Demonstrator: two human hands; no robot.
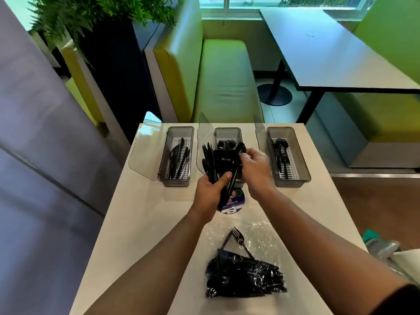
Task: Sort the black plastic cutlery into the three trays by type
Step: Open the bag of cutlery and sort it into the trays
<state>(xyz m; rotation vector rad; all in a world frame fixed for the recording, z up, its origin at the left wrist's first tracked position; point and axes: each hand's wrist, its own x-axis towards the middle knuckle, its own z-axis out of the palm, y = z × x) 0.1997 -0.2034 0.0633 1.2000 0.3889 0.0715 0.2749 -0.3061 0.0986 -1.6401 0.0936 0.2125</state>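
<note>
1. A green padded bench point(225, 76) and a dark-legged table point(329, 48) fill the background beyond the work area, with a leafy plant point(91, 7) at upper left.
2. A white desk point(145, 223) runs away from the camera and carries everything being sorted.
3. Near the front edge, a crumpled sheet of clear plastic wrap point(261, 237) lies flat with a pile of unsorted black cutlery point(245, 278) on it.
4. Three grey trays stand side by side along the far edge, each with a clear lid swung open to its left. The left tray point(180, 130) holds knives point(178, 160), the middle tray point(227, 131) holds forks point(225, 144), and the right tray point(300, 155) holds spoons point(281, 153).
5. The person's two hands meet above the desk, in front of the middle tray.
6. The left hand point(210, 192) is wrapped around the handles of a fanned bundle of mixed cutlery point(218, 162), thumb across the front.
7. The right hand point(255, 167) reaches into the top of that bundle, its fingertips pinching a single spoon point(241, 148) by the bowl end.
8. A round printed sticker point(234, 203) shows on the desk, partly hidden under the left hand.
9. One loose fork point(236, 234) lies on the wrap, tines pointing toward the trays.
</note>
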